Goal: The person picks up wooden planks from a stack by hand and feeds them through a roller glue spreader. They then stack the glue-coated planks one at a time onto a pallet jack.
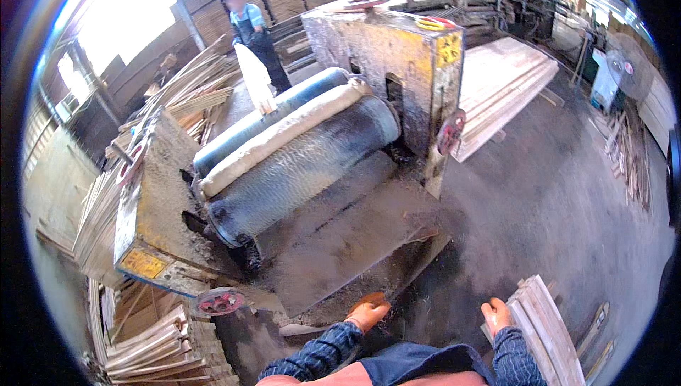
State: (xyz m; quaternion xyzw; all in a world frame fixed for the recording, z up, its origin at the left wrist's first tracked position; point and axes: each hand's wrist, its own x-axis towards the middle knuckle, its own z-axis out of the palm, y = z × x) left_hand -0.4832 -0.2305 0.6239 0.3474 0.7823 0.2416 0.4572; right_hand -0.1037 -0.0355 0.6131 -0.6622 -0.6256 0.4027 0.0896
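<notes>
"Hands first: how do we find them?"

"We find the left hand [369, 313] with its fingers bent, near the lower edge of the metal plate [340, 258]. We cannot tell whether it touches that edge or grips anything."

"And the right hand [496, 314]?"

"We see it well apart from the left hand, fingers curled, at the left side of the small stack of boards [546, 329]. Contact and grip we cannot tell."

"What do we have ahead of the left hand?"

"Beyond the plate, ahead and to the left, we have the roller machine [383, 46]: dark roller [305, 170] nearest the hand, pale roller [285, 138] next, blue roller [234, 139] farthest. Left of the same hand we note a red handwheel [220, 301] and, farther left, loose wood strips [152, 343]."

"What do we register beyond the right hand?"

"Well ahead of it, a large stack of pale planks [507, 88] lies beside the machine. Beyond the rollers, far from both our hands, a co-worker [248, 21] stands upright."
</notes>
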